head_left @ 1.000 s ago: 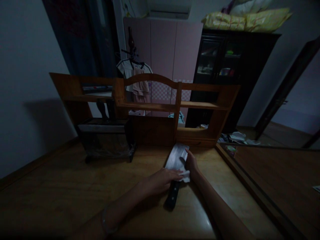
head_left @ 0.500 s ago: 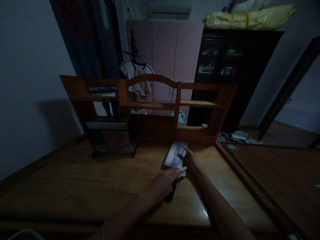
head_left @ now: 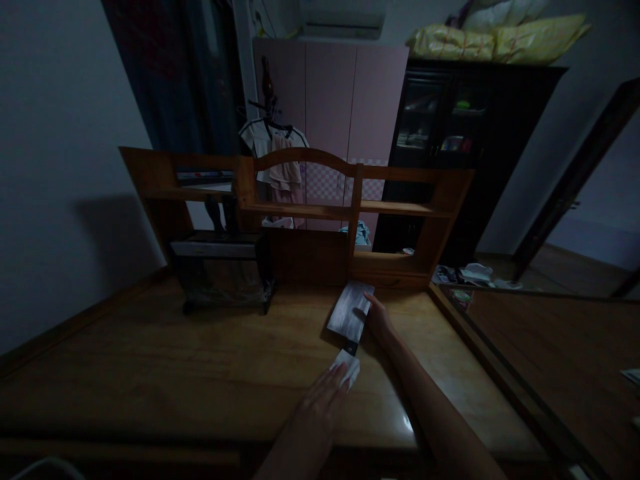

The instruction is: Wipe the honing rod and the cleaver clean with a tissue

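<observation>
A cleaver with a broad grey blade lies just above the wooden desktop, its dark handle towards me. My right hand grips the blade by its right edge, thumb on the upper face. Over the handle, my left hand presses a folded white tissue, its fingers closed around it. Most of the handle is hidden beneath the tissue and those fingers; only a short dark piece shows next to the blade.
A knife block with dark handles sticking up stands at the back left of the desk. Behind runs a wooden shelf unit. A raised wooden edge borders the desktop on the right.
My left hand has slid towards me with the tissue, from the blade's lower end down onto the handle. The right hand and blade stay nearly in place.
</observation>
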### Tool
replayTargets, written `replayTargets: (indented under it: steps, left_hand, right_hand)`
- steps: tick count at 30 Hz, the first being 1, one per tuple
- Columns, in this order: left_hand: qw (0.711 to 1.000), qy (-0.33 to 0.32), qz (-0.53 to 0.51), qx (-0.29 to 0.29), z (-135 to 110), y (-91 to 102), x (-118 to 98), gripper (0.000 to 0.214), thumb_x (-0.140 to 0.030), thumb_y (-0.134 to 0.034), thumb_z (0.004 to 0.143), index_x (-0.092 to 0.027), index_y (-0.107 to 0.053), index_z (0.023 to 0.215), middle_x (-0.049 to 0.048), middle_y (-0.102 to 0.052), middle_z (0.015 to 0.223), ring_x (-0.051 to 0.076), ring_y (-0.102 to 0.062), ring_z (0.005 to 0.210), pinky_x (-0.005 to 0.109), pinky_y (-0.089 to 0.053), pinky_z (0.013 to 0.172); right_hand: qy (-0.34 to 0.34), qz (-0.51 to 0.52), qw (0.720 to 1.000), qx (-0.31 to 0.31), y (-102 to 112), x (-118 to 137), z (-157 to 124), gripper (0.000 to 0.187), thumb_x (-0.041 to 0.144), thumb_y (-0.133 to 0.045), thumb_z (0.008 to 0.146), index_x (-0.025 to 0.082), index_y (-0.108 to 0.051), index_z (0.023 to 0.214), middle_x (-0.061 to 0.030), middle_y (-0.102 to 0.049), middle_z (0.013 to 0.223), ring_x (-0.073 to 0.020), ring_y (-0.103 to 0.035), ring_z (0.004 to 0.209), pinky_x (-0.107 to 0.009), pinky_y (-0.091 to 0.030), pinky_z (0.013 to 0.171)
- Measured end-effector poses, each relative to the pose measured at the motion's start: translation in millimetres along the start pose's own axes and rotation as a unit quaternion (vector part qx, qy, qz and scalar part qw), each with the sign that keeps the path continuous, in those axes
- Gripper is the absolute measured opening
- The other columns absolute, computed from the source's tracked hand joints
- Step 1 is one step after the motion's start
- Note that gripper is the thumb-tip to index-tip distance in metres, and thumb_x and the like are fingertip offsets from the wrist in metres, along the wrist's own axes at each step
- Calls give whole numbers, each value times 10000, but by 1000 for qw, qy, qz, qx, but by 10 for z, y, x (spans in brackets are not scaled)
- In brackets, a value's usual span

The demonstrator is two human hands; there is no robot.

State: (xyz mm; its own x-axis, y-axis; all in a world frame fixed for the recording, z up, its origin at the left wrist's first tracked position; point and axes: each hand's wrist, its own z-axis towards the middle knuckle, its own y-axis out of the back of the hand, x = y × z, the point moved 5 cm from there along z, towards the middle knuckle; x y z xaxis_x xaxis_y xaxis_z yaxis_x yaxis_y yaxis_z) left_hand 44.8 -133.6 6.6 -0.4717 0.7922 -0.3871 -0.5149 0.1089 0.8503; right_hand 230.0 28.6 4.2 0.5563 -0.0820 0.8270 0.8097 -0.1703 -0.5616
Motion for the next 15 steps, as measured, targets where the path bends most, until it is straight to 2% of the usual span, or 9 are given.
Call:
replayTargets:
  steps: [3, 7, 15]
  left_hand:
    - [1000, -3, 12, -14, -140, -24, -22, 1029, 101, -278, 578, -285, -42, 1503, -22, -192, 1543, 174, -191, 1410, 398, -268, 1157]
    - [998, -11, 46, -46, -281, -119, 2, 1035, 88, -292, 557, -258, -64, 1505, 10, -208, 1539, 205, -198, 1408, 427, -288, 1144]
    - [982, 4, 130, -137, -287, -215, -64, 884, 110, -247, 685, -178, -77, 1504, 102, -329, 1489, 231, -258, 1386, 439, -399, 1069]
  right_hand:
    - [-7, -2, 1000, 13, 26, -32, 36, 264, 419, -674, 670, 219, -603, 826, 11, -673, 711, -185, -629, 655, -296, -504, 631]
    - [-17, -4, 1000, 22, 68, -81, 96, 294, 441, -665, 676, 219, -605, 859, 4, -678, 737, -189, -629, 666, -303, -503, 641]
    - [-26, -19, 999, 31, 118, -110, 162, 235, 443, -647, 700, 237, -607, 805, -19, -662, 704, -207, -614, 644, -331, -495, 633]
